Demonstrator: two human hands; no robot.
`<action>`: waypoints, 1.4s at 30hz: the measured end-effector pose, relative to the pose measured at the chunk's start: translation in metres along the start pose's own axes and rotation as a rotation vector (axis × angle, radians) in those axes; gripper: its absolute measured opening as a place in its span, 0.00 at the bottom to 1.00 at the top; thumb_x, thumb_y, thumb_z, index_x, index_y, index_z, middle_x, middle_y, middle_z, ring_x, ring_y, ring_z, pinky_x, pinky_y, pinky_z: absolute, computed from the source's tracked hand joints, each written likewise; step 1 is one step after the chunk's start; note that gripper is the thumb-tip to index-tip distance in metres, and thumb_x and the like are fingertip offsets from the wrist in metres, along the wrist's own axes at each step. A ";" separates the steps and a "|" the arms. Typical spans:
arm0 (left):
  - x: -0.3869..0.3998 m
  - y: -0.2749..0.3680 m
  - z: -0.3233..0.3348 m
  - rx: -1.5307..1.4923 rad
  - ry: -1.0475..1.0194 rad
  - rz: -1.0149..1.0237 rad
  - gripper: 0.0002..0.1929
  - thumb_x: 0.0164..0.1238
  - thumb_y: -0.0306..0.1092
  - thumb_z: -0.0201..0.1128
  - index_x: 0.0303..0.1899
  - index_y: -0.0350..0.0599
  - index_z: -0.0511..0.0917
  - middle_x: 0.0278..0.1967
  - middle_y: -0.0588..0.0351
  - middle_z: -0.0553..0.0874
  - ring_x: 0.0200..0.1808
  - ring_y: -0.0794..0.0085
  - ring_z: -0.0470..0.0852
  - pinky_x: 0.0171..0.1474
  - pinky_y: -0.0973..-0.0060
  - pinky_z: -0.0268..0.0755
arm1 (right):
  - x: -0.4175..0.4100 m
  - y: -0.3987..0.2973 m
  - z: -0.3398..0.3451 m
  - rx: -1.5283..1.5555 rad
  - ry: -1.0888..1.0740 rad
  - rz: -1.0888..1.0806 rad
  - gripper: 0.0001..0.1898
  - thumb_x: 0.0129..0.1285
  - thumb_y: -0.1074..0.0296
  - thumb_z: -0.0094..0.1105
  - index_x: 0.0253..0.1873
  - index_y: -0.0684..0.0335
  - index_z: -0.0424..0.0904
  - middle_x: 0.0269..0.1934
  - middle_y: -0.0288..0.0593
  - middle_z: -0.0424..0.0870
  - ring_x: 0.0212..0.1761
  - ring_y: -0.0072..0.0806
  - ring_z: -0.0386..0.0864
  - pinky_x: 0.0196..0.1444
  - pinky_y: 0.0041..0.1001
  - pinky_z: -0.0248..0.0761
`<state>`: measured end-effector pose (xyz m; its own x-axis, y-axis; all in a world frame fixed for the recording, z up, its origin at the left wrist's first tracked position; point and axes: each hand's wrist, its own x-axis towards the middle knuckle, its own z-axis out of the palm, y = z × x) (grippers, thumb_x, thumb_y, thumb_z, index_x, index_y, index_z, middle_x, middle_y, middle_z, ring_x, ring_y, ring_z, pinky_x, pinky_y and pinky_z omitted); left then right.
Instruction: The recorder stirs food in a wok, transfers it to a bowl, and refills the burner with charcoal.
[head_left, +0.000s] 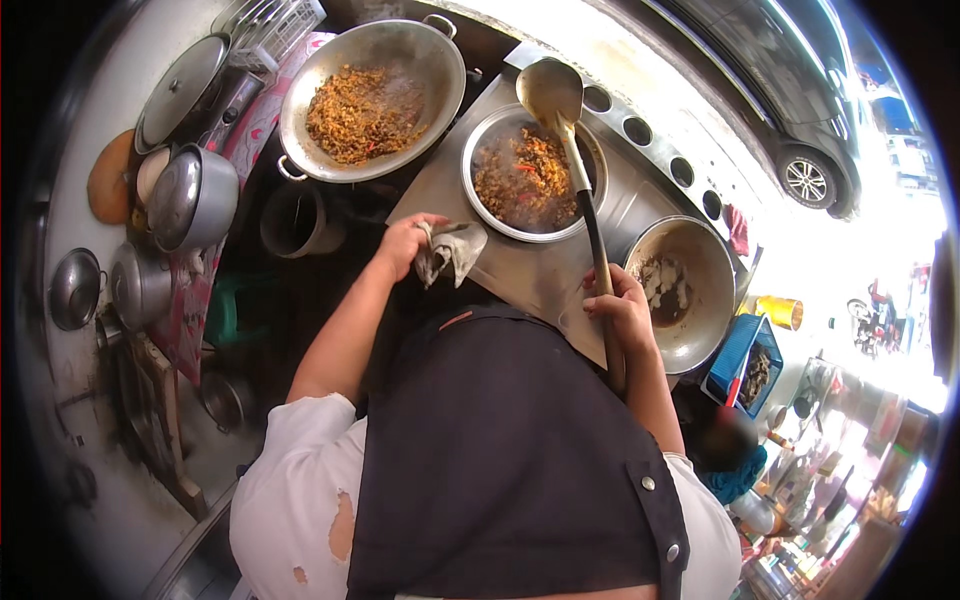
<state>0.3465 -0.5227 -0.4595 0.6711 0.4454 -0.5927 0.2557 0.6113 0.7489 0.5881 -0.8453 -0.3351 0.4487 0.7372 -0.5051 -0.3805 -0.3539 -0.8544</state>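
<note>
My left hand grips a crumpled grey cloth at the near edge of the steel counter. In my right hand is the handle of a long metal shovel-like spatula. Its blade is up above the far rim of a round metal basin, and its shaft crosses over the basin's right side. Steaming brown-orange cooked food, flecked with red pieces, fills much of the basin. To the left, a large two-handled wok holds more of the same-looking food.
Right of the counter sits a second wok with pale chunks and dark liquid. Beyond it is a blue plastic basket. A person is low at the right. Lidded pots stand at left. A bucket is below the large wok.
</note>
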 end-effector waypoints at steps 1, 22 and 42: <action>0.000 0.010 -0.007 0.028 0.029 0.002 0.28 0.50 0.18 0.51 0.56 0.32 0.84 0.53 0.47 0.89 0.53 0.61 0.88 0.62 0.68 0.80 | 0.001 -0.001 0.001 -0.003 -0.009 0.002 0.21 0.50 0.77 0.67 0.53 0.67 0.82 0.47 0.41 0.82 0.40 0.24 0.81 0.41 0.25 0.77; -0.090 0.141 0.005 0.056 -0.250 0.196 0.29 0.52 0.21 0.47 0.57 0.21 0.80 0.55 0.31 0.88 0.58 0.51 0.88 0.68 0.62 0.78 | -0.024 0.011 0.003 -0.331 0.192 0.003 0.22 0.54 0.78 0.65 0.56 0.64 0.81 0.43 0.41 0.82 0.36 0.22 0.83 0.35 0.24 0.79; -0.016 0.031 -0.042 0.059 0.276 0.067 0.25 0.73 0.18 0.47 0.68 0.42 0.78 0.60 0.47 0.84 0.62 0.57 0.84 0.65 0.58 0.79 | -0.006 0.040 0.031 -1.218 0.547 -0.498 0.26 0.60 0.63 0.76 0.60 0.64 0.78 0.52 0.55 0.81 0.57 0.51 0.78 0.61 0.44 0.75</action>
<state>0.3147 -0.4829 -0.4391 0.4750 0.6494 -0.5938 0.2633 0.5390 0.8001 0.5450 -0.8457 -0.3629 0.6840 0.7176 0.1310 0.7029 -0.6004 -0.3813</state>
